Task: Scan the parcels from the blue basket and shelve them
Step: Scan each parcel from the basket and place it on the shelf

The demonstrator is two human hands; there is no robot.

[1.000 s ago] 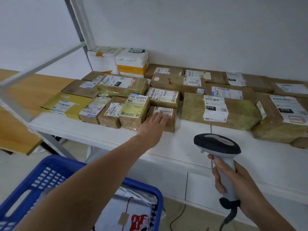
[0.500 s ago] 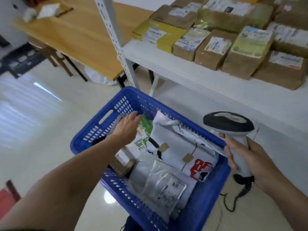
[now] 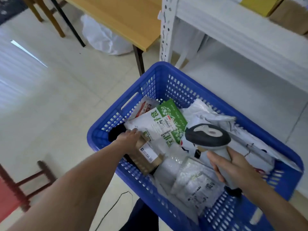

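Note:
The blue basket (image 3: 161, 69) stands on the floor below me, holding several parcels. My left hand (image 3: 128, 137) reaches in, and its fingers curl over the lower left edge of a green-and-white mailer (image 3: 164, 126). That mailer lies partly over a brown cardboard box (image 3: 147, 158). My right hand (image 3: 236, 167) grips the handle of the grey barcode scanner (image 3: 208, 135), whose head hangs over the middle of the basket. A bubble-wrap parcel (image 3: 196, 185) and white plastic bags (image 3: 216, 116) fill the right side. A red-and-white packet (image 3: 145, 107) leans at the back.
The white shelf (image 3: 233, 32) and its perforated post (image 3: 165, 30) stand just behind the basket, with a yellow box (image 3: 260, 4) and a cardboard box (image 3: 290, 14) on it. A wooden table (image 3: 125, 17) is at back left. A red stool (image 3: 11, 189) is at lower left.
My view dropped from the shelf to the basket. My left hand left the shelved box, reached into the basket and reached the green-and-white mailer's edge. The scanner came over the basket.

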